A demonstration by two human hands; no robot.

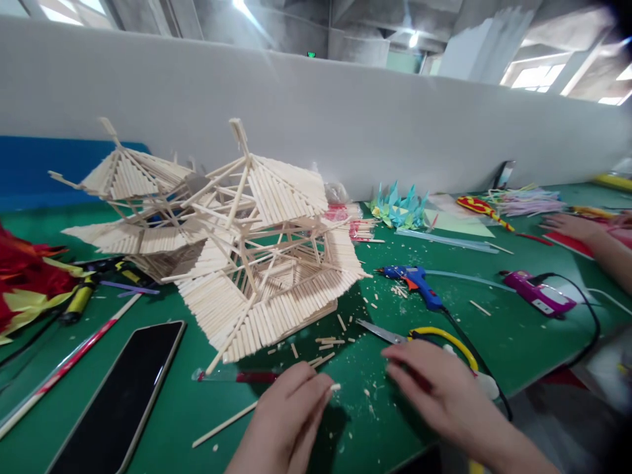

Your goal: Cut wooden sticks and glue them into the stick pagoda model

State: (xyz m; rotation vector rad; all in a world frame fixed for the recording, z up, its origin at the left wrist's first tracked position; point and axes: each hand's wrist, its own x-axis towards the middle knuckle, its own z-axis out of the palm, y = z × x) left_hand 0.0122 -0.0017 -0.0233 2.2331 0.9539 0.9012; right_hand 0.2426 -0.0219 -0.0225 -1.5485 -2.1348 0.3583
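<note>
My left hand (291, 411) is closed at the front of the table. A pale wooden stick end (336, 387) pokes out between its fingertips; the rest is hidden by the hand. Beneath and beside that hand a longer thin wooden stick (222, 426) lies on the table. My right hand (439, 388) is open, thumb and fingers apart, with nothing seen between them. Just beyond it lie yellow-handled scissors (390, 334), blades pointing left. In front of both hands stands a tilted pagoda-like model of wooden sticks (276, 263).
A second stick model (143, 210) stands behind at left. A phone (123, 395) lies front left. A blue glue gun (415, 282) and a purple glue gun (538, 293) lie right, with cords. Cut stick bits litter the green table (380, 428). Another person's hand (573, 227) rests far right.
</note>
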